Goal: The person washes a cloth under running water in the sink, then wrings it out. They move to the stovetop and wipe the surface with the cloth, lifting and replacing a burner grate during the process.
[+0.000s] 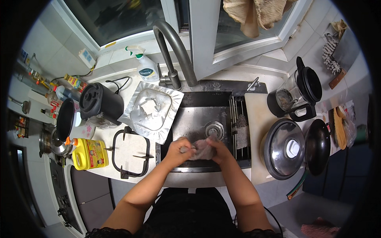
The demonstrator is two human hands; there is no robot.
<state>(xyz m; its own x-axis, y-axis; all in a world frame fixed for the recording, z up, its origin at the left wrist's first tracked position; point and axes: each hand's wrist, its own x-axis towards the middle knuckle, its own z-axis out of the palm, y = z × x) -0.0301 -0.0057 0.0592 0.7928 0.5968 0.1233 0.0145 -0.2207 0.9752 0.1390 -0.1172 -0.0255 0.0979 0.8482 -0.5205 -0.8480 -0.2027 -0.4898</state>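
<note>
Over the near part of the dark metal sink [192, 115], a wet-looking greyish-pink cloth [203, 151] is bunched between my hands. My left hand [179, 152] is closed around its left end, with a bit of cloth poking out of the fist. At the other end, my right hand [219, 150] grips the cloth, its fingers partly hidden behind the bundle. The round drain [214, 130] lies just beyond my hands. A grey faucet [174, 51] arches over the back of the sink; I see no water running from it.
Left of the sink are a foil stove liner [163, 111], a black pan support [149, 142], a yellow jug [92, 154] and a spray bottle [147, 68]. To the right, a rack [234, 119] spans the basin beside a cutting board [256, 115], lidded pot [279, 152], wok [317, 146] and blender [287, 99].
</note>
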